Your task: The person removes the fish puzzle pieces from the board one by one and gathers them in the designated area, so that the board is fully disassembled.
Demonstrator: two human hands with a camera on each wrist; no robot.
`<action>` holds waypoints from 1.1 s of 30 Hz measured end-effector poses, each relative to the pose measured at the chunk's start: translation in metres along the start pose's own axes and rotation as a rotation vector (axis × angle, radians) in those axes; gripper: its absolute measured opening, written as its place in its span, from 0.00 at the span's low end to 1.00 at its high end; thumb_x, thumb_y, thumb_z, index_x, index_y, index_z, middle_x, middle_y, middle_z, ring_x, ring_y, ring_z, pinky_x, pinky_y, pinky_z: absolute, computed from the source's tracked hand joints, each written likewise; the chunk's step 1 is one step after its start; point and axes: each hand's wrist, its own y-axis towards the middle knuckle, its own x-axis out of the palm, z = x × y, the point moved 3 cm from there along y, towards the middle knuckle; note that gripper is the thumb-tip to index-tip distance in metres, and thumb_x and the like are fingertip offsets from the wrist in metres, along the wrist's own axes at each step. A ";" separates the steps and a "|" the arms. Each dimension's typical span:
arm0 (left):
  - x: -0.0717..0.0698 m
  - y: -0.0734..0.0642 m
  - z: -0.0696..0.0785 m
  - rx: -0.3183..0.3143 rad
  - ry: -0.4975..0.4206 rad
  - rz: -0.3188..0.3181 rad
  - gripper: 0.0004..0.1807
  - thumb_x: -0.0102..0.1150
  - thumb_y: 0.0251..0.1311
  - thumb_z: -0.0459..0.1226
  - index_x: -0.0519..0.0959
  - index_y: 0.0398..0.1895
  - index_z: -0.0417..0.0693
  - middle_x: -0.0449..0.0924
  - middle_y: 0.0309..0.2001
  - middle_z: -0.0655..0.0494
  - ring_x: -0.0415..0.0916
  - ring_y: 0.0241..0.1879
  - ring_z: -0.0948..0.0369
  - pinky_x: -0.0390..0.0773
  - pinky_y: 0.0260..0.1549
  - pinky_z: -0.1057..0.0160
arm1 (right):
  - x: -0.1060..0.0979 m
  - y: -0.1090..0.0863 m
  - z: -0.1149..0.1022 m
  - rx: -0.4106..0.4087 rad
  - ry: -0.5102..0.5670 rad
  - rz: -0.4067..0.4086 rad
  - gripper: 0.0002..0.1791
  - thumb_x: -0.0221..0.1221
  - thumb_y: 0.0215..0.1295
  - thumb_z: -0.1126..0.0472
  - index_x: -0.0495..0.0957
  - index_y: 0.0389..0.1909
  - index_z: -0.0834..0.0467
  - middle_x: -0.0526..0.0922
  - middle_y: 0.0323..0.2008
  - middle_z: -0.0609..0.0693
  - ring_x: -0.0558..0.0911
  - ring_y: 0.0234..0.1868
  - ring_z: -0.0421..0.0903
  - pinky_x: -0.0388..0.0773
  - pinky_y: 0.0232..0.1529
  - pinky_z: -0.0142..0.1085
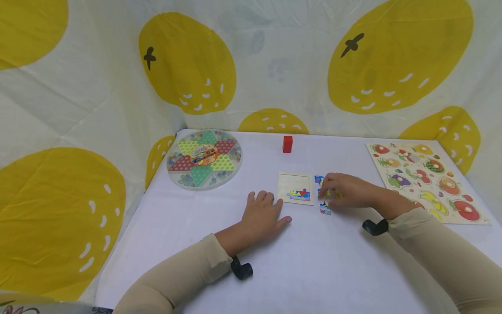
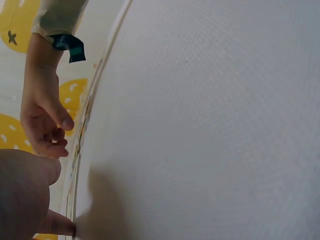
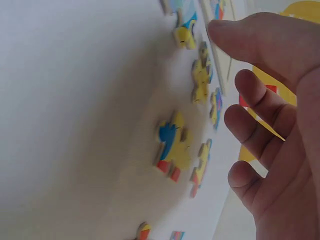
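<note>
A small wooden puzzle tray [image 1: 292, 181] lies mid-table, with a few joined colourful pieces [image 1: 300, 194] along its lower edge. My left hand [image 1: 262, 218] rests palm down at the tray's lower left, fingers spread and a fingertip right at its corner. Over the loose jigsaw pieces to the right of the tray hovers my right hand [image 1: 349, 192], fingers loosely bent and partly covering them. In the right wrist view nothing sits between its thumb and fingers. Below them lies a yellow, blue and red jigsaw piece [image 3: 175, 147], with several others scattered around it.
A round Chinese checkers board [image 1: 204, 174] with marbles is at the back left. One red block [image 1: 287, 144] stands behind the tray. To the right lies a wooden fruit puzzle board [image 1: 427, 183], partly under the right forearm. Patterned cloth [image 1: 282, 65] hangs behind the table.
</note>
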 end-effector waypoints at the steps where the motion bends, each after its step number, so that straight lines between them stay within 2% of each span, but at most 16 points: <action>1: 0.000 0.000 0.000 -0.001 0.001 -0.001 0.39 0.46 0.75 0.69 0.74 0.78 0.58 0.75 0.65 0.51 0.65 0.69 0.52 0.62 0.69 0.39 | -0.001 0.001 -0.001 -0.001 -0.001 0.014 0.15 0.76 0.64 0.60 0.89 0.48 0.40 0.80 0.50 0.39 0.78 0.54 0.45 0.81 0.57 0.48; 6: 0.000 0.001 -0.001 -0.008 0.005 -0.010 0.40 0.46 0.75 0.70 0.74 0.78 0.58 0.76 0.65 0.51 0.65 0.68 0.52 0.61 0.70 0.39 | -0.006 0.014 -0.010 -0.040 0.021 0.056 0.17 0.74 0.65 0.63 0.88 0.53 0.45 0.82 0.52 0.41 0.80 0.57 0.48 0.81 0.60 0.52; 10: 0.000 0.002 -0.001 -0.007 0.009 -0.016 0.40 0.46 0.74 0.70 0.74 0.78 0.58 0.76 0.64 0.51 0.66 0.68 0.52 0.62 0.69 0.40 | -0.007 0.031 -0.021 -0.072 0.056 0.033 0.18 0.73 0.66 0.64 0.88 0.55 0.46 0.81 0.56 0.43 0.79 0.61 0.49 0.80 0.63 0.54; 14: 0.000 0.002 -0.001 -0.002 0.008 -0.023 0.40 0.46 0.74 0.70 0.73 0.78 0.58 0.76 0.65 0.51 0.66 0.68 0.52 0.62 0.69 0.39 | -0.003 0.047 -0.032 -0.139 0.095 0.009 0.19 0.72 0.66 0.68 0.87 0.56 0.50 0.79 0.59 0.46 0.79 0.62 0.51 0.80 0.63 0.53; 18: 0.000 0.003 -0.001 0.002 0.008 -0.015 0.40 0.45 0.75 0.70 0.74 0.78 0.59 0.76 0.64 0.51 0.66 0.68 0.52 0.62 0.69 0.39 | 0.000 0.058 -0.041 -0.189 0.066 0.004 0.21 0.75 0.64 0.68 0.87 0.56 0.51 0.80 0.59 0.47 0.78 0.62 0.52 0.79 0.64 0.53; 26: -0.001 0.003 0.000 0.010 0.022 0.000 0.38 0.44 0.77 0.68 0.75 0.77 0.58 0.76 0.63 0.51 0.67 0.67 0.52 0.62 0.68 0.40 | 0.006 0.071 -0.041 -0.133 -0.060 -0.091 0.24 0.76 0.63 0.67 0.87 0.57 0.45 0.79 0.59 0.45 0.76 0.59 0.49 0.79 0.62 0.48; 33: -0.001 0.002 0.000 0.019 0.044 0.012 0.37 0.42 0.78 0.67 0.76 0.76 0.57 0.77 0.63 0.50 0.67 0.67 0.51 0.63 0.68 0.39 | 0.010 0.078 -0.040 -0.064 -0.076 -0.141 0.27 0.75 0.63 0.66 0.86 0.60 0.41 0.79 0.61 0.46 0.75 0.60 0.49 0.79 0.63 0.49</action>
